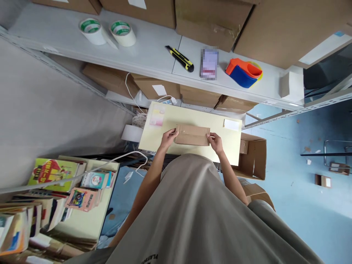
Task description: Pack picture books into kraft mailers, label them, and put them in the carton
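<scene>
A small brown cardboard box (193,136) lies on the pale yellow table (170,113) in front of me, its long side running left to right. My left hand (168,138) grips its left end, thumb and fingers pinched at the edge. At the opposite end, my right hand (215,142) pinches the right edge of the same box. A pink and yellow printed sheet (157,117) rests on the tabletop beyond my left hand. Beyond my right hand lies a white rectangular card or label (231,124).
The shelf (154,55) above holds tape rolls (122,33), a utility knife (180,58), a tape dispenser (244,72) and large cartons (211,22). An open carton (260,157) stands right of the table. Books (55,174) fill a side table at left, with a white cable (110,160) crossing there.
</scene>
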`<action>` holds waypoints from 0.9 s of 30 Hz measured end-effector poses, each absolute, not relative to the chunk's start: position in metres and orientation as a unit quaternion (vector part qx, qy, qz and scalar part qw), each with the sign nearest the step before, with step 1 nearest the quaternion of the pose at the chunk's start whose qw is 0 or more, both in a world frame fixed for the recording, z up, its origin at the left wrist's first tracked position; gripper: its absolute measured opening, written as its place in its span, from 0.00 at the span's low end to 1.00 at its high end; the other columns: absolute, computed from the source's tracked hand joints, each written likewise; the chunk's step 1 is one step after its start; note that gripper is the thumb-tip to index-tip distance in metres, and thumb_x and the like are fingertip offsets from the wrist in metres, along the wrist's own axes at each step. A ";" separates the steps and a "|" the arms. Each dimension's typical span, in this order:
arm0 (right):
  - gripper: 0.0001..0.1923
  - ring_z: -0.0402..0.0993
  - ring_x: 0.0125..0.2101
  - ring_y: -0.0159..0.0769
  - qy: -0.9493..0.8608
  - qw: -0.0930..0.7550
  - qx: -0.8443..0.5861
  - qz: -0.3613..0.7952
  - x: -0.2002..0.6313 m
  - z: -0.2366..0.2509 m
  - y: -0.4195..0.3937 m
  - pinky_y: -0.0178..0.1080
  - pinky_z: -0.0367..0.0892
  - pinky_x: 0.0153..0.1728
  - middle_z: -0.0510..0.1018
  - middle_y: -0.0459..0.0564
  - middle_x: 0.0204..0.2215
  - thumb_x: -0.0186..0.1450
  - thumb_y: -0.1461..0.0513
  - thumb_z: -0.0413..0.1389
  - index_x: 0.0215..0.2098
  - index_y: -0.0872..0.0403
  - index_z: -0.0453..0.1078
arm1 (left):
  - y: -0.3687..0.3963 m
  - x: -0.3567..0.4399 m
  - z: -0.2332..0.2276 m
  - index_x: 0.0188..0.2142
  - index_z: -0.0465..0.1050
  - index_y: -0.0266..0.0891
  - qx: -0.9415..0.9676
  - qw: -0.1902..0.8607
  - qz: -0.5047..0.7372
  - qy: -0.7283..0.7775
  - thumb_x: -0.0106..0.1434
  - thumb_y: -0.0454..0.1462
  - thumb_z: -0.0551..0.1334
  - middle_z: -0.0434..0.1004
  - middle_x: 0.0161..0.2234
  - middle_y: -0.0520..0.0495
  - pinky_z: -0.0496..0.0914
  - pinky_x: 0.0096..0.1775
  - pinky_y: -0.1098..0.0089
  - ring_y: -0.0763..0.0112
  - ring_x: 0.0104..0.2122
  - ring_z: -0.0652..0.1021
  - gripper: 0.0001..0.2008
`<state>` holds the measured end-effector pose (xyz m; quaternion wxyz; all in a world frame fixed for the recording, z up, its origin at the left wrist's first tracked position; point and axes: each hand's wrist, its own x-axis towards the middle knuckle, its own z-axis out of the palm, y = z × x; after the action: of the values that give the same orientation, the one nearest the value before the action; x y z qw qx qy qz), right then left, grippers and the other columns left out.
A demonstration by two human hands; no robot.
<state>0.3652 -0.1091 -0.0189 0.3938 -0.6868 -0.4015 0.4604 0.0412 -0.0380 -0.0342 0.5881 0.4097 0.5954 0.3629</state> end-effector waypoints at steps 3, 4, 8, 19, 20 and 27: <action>0.48 0.89 0.48 0.55 -0.400 0.393 -0.684 0.467 0.366 -0.016 -0.108 0.58 0.87 0.51 0.90 0.64 0.54 0.55 0.19 0.66 0.46 0.50 0.80 | -0.037 0.041 -0.033 0.49 0.89 0.39 0.404 0.595 0.366 0.591 0.46 0.68 0.82 0.92 0.53 0.36 0.77 0.67 0.45 0.39 0.61 0.86 0.44; 0.48 0.89 0.48 0.55 -0.398 0.395 -0.684 0.467 0.366 -0.015 -0.108 0.57 0.87 0.51 0.90 0.64 0.54 0.54 0.19 0.66 0.46 0.50 0.80 | -0.037 0.041 -0.033 0.49 0.89 0.39 0.406 0.594 0.367 0.590 0.45 0.69 0.82 0.92 0.53 0.37 0.77 0.67 0.45 0.39 0.61 0.86 0.44; 0.48 0.88 0.48 0.52 -0.381 0.409 -0.682 0.472 0.364 -0.017 -0.109 0.56 0.88 0.50 0.90 0.63 0.54 0.54 0.20 0.67 0.46 0.50 0.80 | -0.037 0.039 -0.037 0.50 0.88 0.39 0.426 0.582 0.370 0.586 0.46 0.71 0.81 0.92 0.54 0.34 0.79 0.65 0.45 0.42 0.59 0.87 0.46; 0.50 0.88 0.56 0.56 -0.357 0.425 -0.684 0.473 0.366 -0.015 -0.114 0.59 0.85 0.59 0.89 0.66 0.58 0.53 0.21 0.69 0.50 0.52 0.81 | -0.028 0.034 -0.040 0.55 0.83 0.42 0.498 0.513 0.385 0.584 0.53 0.63 0.81 0.87 0.60 0.31 0.83 0.57 0.49 0.46 0.56 0.87 0.40; 0.50 0.88 0.57 0.57 -0.359 0.426 -0.684 0.472 0.367 -0.012 -0.114 0.59 0.84 0.61 0.89 0.66 0.59 0.53 0.22 0.70 0.51 0.52 0.81 | -0.027 0.035 -0.038 0.56 0.82 0.42 0.506 0.503 0.385 0.586 0.55 0.62 0.81 0.87 0.60 0.31 0.83 0.58 0.49 0.46 0.55 0.87 0.39; 0.49 0.86 0.61 0.62 -0.369 0.456 -0.681 0.437 0.370 0.018 -0.109 0.65 0.81 0.66 0.88 0.67 0.60 0.54 0.23 0.71 0.53 0.50 0.82 | -0.022 0.043 0.003 0.60 0.83 0.44 0.608 0.405 0.387 0.562 0.66 0.53 0.77 0.85 0.62 0.34 0.77 0.66 0.45 0.44 0.64 0.84 0.28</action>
<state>0.3695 -0.1085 0.0179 0.4564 -0.6814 -0.3690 0.4373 0.0431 -0.0216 0.0031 0.4055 0.6078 0.5623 0.3872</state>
